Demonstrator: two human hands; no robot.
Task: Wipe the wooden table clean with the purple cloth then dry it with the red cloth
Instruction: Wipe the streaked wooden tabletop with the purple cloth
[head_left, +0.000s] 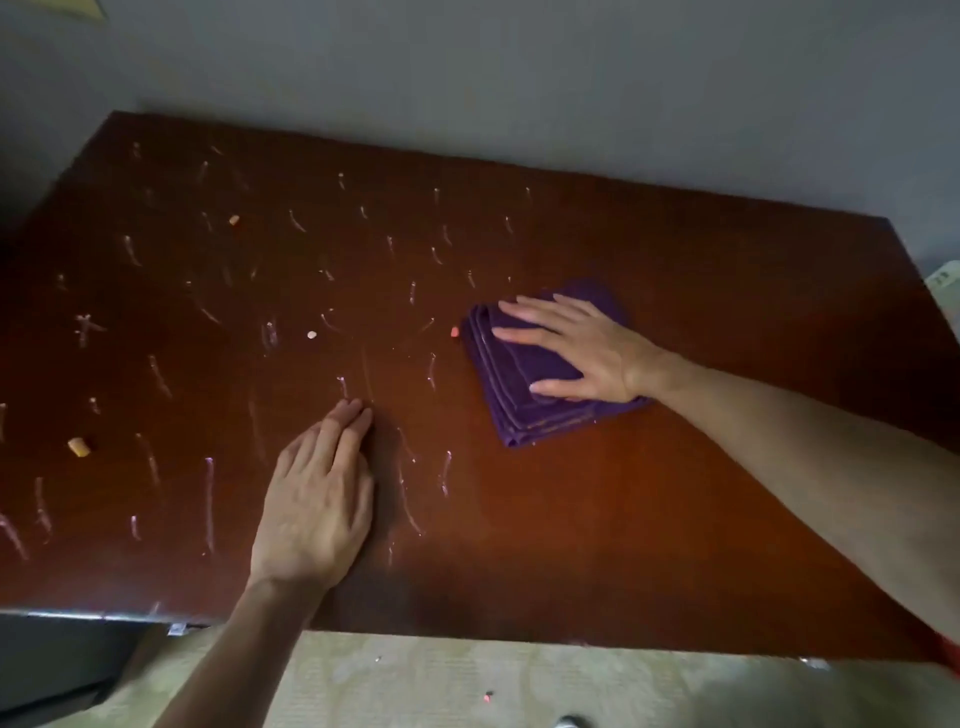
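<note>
The dark red-brown wooden table (701, 499) fills the view. Pale chalk-like streaks cover its left and middle parts; the right part shows none. A folded purple cloth (524, 410) lies flat right of centre. My right hand (576, 348) presses flat on top of it, fingers spread and pointing left. My left hand (319, 499) rests palm-down on the bare wood near the front edge, fingers together, holding nothing. At the far right corner of the table a small red patch (953, 657) shows, perhaps the red cloth; mostly out of frame.
Small chalk stubs lie on the table: an orange one (79, 447) at the left, another (234, 220) further back, a pale one (311, 335) mid-table, a pink one (455, 331) just left of the cloth. A grey wall stands behind; light floor lies below the front edge.
</note>
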